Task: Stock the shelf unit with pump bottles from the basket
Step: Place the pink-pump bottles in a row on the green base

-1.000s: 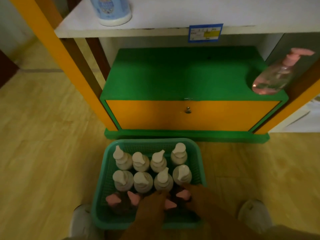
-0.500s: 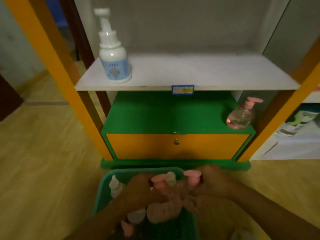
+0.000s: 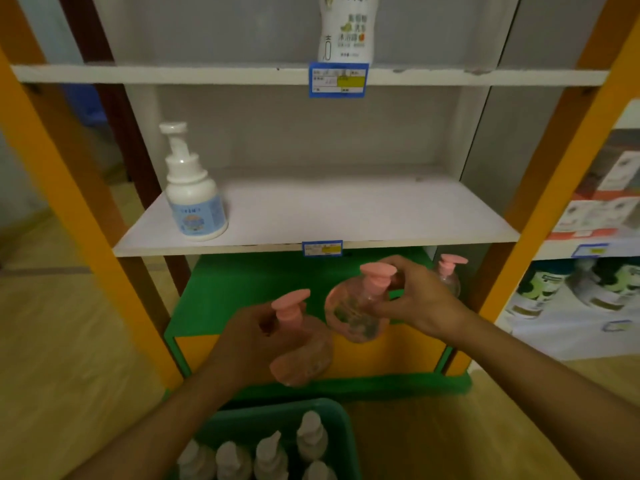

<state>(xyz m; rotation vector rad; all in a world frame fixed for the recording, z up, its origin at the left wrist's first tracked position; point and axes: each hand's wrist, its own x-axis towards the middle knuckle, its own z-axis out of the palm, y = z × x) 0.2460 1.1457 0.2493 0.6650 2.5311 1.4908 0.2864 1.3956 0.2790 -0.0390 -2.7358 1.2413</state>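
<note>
My left hand (image 3: 249, 336) grips a clear pink pump bottle (image 3: 303, 355) by its neck, held in the air above the basket. My right hand (image 3: 420, 299) holds a second pink pump bottle (image 3: 353, 311) by its pump neck, a little higher and to the right, in front of the green base shelf (image 3: 242, 292). A third pink pump bottle (image 3: 448, 278) stands at the right end of that green shelf. The green basket (image 3: 332, 414) sits on the floor below, with several white pump bottles (image 3: 310, 436) in it.
A white pump bottle with a blue label (image 3: 194, 199) stands at the left of the white middle shelf (image 3: 346, 209). A tall white bottle (image 3: 348, 27) stands on the upper shelf. Orange posts (image 3: 79, 216) frame the unit. Boxed goods (image 3: 602, 188) fill the neighbouring shelves to the right.
Both hands have lifted a pink pump bottle each out of the basket and raised them to the green shelf's height. The view has tilted upward.
</note>
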